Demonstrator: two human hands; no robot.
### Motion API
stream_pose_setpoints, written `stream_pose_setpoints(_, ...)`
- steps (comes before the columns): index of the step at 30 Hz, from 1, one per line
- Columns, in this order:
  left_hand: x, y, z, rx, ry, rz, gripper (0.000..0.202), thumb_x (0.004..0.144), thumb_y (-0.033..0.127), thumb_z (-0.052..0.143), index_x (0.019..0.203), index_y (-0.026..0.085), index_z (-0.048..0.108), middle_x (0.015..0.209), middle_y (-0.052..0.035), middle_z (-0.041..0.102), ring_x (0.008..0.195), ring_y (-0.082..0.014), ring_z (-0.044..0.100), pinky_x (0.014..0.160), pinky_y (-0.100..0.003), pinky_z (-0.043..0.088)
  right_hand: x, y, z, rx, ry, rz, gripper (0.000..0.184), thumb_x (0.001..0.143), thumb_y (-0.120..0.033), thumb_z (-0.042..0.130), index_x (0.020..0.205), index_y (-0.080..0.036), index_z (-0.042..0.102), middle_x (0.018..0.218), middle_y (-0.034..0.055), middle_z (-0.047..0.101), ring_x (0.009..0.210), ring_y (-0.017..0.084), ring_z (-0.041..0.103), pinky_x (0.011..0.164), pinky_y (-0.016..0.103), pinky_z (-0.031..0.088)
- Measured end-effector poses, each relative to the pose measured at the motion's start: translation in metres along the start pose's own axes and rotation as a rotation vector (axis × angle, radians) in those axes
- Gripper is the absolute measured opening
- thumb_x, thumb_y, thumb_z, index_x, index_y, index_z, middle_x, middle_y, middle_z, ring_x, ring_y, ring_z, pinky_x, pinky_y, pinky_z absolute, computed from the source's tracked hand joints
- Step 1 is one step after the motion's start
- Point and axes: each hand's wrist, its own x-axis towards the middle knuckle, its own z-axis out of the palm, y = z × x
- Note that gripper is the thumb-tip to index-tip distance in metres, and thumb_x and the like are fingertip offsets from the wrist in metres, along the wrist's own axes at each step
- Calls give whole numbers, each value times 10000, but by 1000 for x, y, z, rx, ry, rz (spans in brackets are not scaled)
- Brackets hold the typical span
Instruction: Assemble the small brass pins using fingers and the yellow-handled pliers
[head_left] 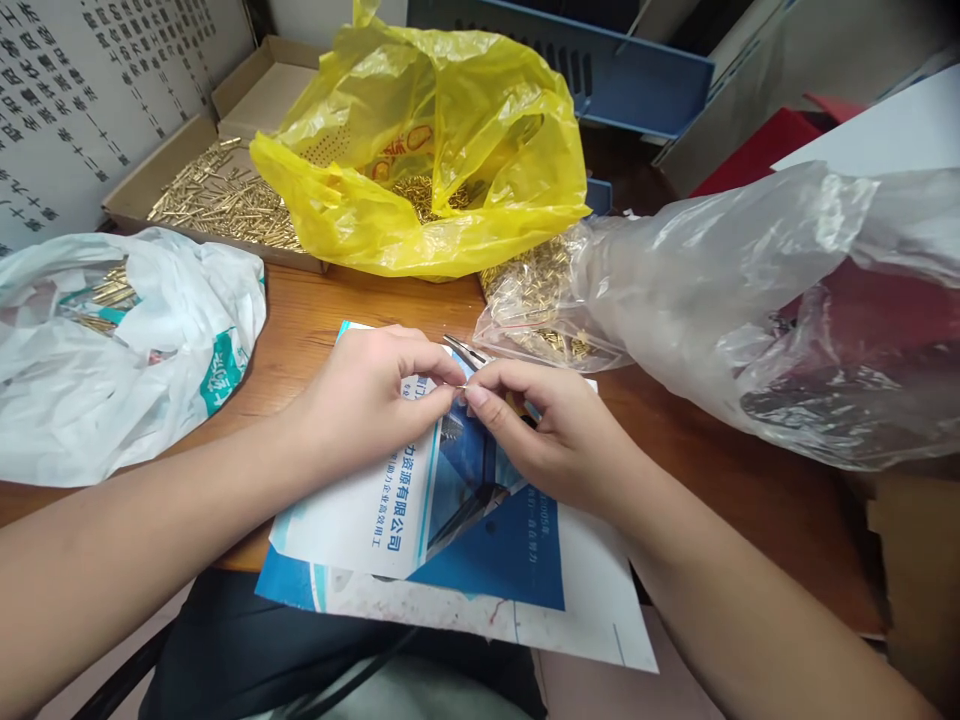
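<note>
My left hand (386, 385) and my right hand (551, 425) meet over printed sheets of paper (487, 570), with thumb and forefinger pinched on each. A tiny, thin pin-like piece (460, 387) shows between the fingertips, held from both sides. It is too small to make out exactly. Just beyond the fingertips lies a dark, pointed metal tool (463, 350), partly hidden by my right hand. Under my hands, the sheets carry blue pictures and Chinese print.
A cardboard tray (120, 190) of brass pins stands back left, beside a yellow bag (495, 200) with small brass parts. A white bag (135, 390) with brass pins lies left. Right are a clear bag of brass parts (536, 285) and a large clear bag (697, 280) on the wooden table (720, 480).
</note>
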Motion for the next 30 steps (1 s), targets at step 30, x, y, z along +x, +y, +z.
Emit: stream_pose_setpoints(30, -1, 8, -14, -280, 85, 285, 160, 821, 89, 735, 879, 235, 764, 827, -2, 779, 750, -125, 699, 754, -264, 555, 2, 4, -8, 350, 36, -326, 138, 973, -149, 566, 918, -169, 691, 771, 21, 681, 719, 107, 630, 660, 242, 511)
